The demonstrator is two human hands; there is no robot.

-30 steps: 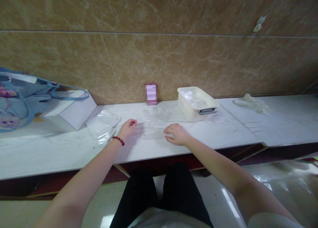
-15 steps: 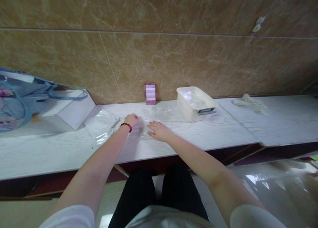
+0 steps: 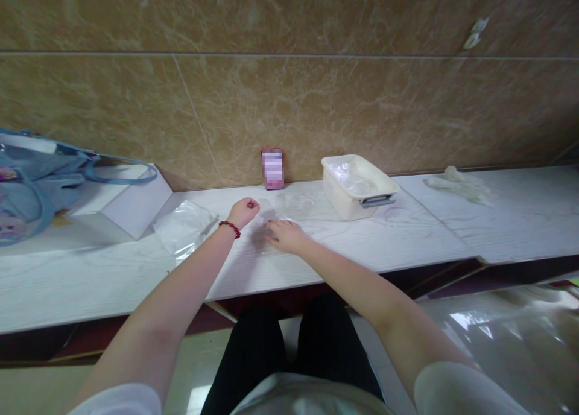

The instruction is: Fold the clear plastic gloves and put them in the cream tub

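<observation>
My left hand (image 3: 244,212), with a red beaded bracelet (image 3: 230,227) at the wrist, is closed just above the counter. Its fingers are curled in, and anything they pinch is hidden or too small to name. To its right, my right hand (image 3: 284,236) lies palm down with its fingers extended over thin clear plastic on the counter. More clear plastic film (image 3: 296,204) is spread flat just beyond the hands. Left of my left hand lies a pile of clear plastic bags (image 3: 185,227).
A cream plastic bin (image 3: 341,199) with clear plastic inside stands at right. A phone (image 3: 273,169) leans on the tiled wall. To the left are a white box (image 3: 136,204) and a blue bag (image 3: 27,186). Crumpled pale gloves (image 3: 459,186) lie far right on the white counter (image 3: 384,246).
My left hand has risen slightly and turned, its fingers curled in more. My right hand stays nearly in place, with its fingers drawn a little closer together.
</observation>
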